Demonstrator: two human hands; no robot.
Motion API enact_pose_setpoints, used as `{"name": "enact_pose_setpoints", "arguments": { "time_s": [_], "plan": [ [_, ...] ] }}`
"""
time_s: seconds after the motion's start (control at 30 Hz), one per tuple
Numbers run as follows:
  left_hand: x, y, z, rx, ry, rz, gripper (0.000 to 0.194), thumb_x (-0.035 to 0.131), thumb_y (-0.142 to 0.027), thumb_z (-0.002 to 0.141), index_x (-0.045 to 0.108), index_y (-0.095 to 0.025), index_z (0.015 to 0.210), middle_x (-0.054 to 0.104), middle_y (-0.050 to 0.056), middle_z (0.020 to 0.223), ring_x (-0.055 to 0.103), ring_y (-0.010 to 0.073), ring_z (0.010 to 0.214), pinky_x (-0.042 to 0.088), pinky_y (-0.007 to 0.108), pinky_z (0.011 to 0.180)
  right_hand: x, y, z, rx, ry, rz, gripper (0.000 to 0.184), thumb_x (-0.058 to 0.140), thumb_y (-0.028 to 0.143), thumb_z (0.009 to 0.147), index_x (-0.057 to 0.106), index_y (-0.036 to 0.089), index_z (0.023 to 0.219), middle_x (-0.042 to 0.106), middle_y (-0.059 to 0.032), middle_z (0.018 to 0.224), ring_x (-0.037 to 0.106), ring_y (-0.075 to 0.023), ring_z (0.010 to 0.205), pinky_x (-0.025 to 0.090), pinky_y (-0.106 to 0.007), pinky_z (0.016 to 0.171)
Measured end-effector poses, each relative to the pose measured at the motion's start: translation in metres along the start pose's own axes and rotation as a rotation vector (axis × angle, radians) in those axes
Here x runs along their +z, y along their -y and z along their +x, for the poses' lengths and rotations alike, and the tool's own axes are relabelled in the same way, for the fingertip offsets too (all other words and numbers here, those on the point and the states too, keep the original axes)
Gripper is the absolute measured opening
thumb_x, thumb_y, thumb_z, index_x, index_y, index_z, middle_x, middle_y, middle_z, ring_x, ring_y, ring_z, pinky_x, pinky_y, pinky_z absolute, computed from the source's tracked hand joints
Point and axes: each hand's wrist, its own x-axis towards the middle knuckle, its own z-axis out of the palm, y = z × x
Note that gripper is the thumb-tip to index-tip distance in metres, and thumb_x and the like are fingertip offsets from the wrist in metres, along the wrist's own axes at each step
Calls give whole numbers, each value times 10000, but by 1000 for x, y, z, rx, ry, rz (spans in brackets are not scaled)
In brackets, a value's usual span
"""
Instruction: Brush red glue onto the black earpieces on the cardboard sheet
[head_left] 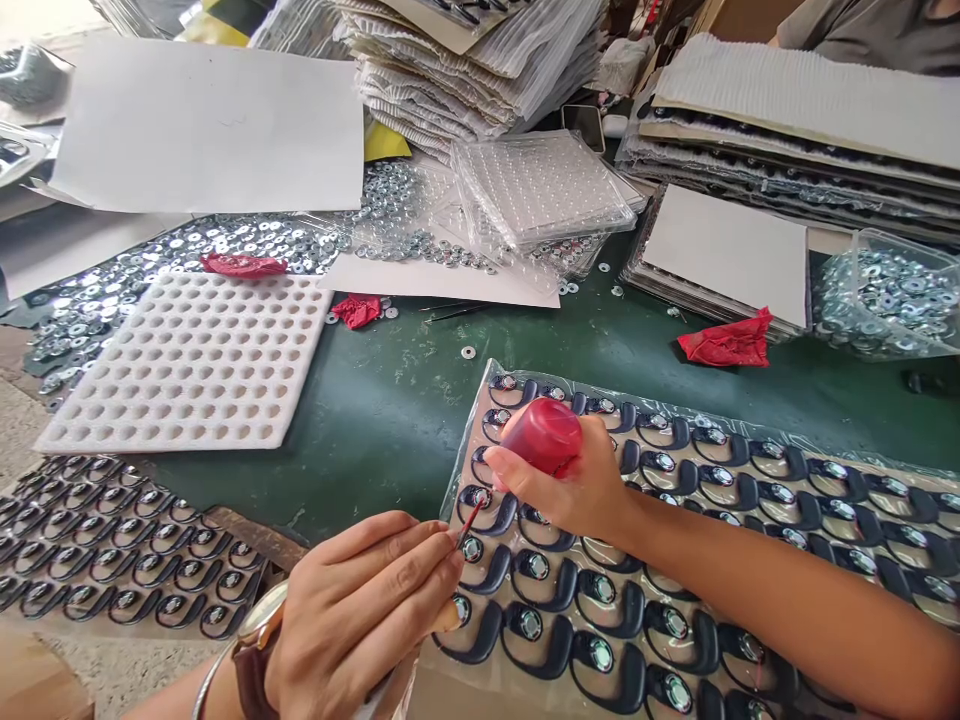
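My right hand (pixel 581 485) is closed around a red squeeze bottle (pixel 546 435), its rounded base turned up and its other end hidden by the fingers. My left hand (pixel 375 600) is closed, fingers pressed together, at the left edge of the part-filled sheet. From its fingertips a thin red-tipped stick (pixel 470 522) slants up toward one part; most of it is hidden. Below both hands, rows of dark curved parts (pixel 551 640) with shiny round metal centres lie on a brown card sheet (pixel 499 685) covered in clear film.
White foam tray (pixel 180 360) with rows of hollows at left; another sheet of dark parts (pixel 112 540) below it. Loose washers (pixel 247 240) lie behind, and a clear box (pixel 892 290) holds more. Red crumpled scraps (pixel 727 340), clear plastic trays (pixel 544 185) and stacked sheets (pixel 480 70) stand around.
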Motion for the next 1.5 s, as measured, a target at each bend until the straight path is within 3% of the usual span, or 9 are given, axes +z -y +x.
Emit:
{"name": "enact_pose_setpoints", "arguments": {
  "time_s": [0.1, 0.27, 0.6, 0.73, 0.93, 1.03, 1.17, 1.33, 1.5],
  "plan": [
    [-4, 3, 3, 3, -4, 4, 313, 470, -166, 957, 600, -111, 1236, 720, 102, 1151, 671, 218, 1128, 541, 349, 999, -1, 0, -1, 58, 20, 33, 281, 676, 445, 861, 630, 191, 750, 648, -17, 550, 600, -154, 482, 503, -297, 485],
    [-13, 8, 20, 107, 48, 36, 263, 525, -129, 904, 628, -88, 1142, 745, 110, 1064, 711, 191, 1026, 578, 301, 927, 0, 2, -1, 33, -3, 81, 253, 695, 433, 844, 629, 194, 799, 650, -11, 544, 598, -157, 484, 513, -299, 484],
    [-10, 11, 37, -44, -151, -137, 200, 503, -42, 843, 664, -89, 951, 752, 77, 875, 728, 135, 807, 566, 266, 837, 0, 0, -2, 16, 62, 103, 260, 713, 426, 840, 633, 193, 756, 654, -2, 598, 583, -125, 505, 503, -264, 485],
    [-8, 14, 38, -136, -227, -186, 199, 516, -46, 855, 658, -140, 956, 751, 29, 838, 718, 129, 740, 574, 278, 802, 0, -4, -4, -71, 77, 88, 263, 763, 421, 794, 633, 193, 816, 690, -17, 750, 598, -111, 561, 503, -243, 506],
    [-4, 19, 32, -215, -251, -267, 200, 518, -50, 877, 657, -158, 971, 743, 46, 849, 702, 156, 752, 571, 306, 740, 0, 0, -1, -231, 92, 3, 270, 775, 418, 779, 626, 196, 821, 681, -4, 725, 622, -118, 610, 532, -244, 611],
    [-2, 20, 31, -237, -265, -298, 187, 532, -35, 876, 651, -156, 954, 734, 47, 851, 689, 149, 749, 568, 296, 731, 0, 9, 3, -205, 139, -72, 302, 749, 467, 795, 634, 190, 824, 663, -4, 712, 595, -112, 596, 506, -242, 593],
    [1, 17, 30, -262, -307, -306, 175, 550, -36, 879, 652, -161, 946, 727, 33, 849, 670, 126, 710, 567, 286, 745, -1, 24, 3, -134, 140, -133, 363, 730, 489, 805, 571, 193, 668, 569, 20, 588, 513, -103, 526, 456, -249, 528],
    [-1, 6, 15, -167, -367, -195, 216, 522, -53, 862, 663, -137, 1001, 743, 53, 875, 718, 156, 794, 567, 306, 813, 2, 25, -7, 14, -1, 95, 296, 702, 457, 844, 584, 204, 746, 614, 19, 582, 581, -119, 527, 505, -260, 543],
    [-13, -6, -10, 4, -169, -2, 254, 508, -109, 895, 642, -104, 1111, 752, 91, 1012, 730, 168, 937, 560, 297, 907, 10, 10, -12, 58, -19, 178, 269, 711, 454, 842, 604, 209, 812, 665, -5, 625, 638, -155, 565, 548, -302, 571]
  ]
}}
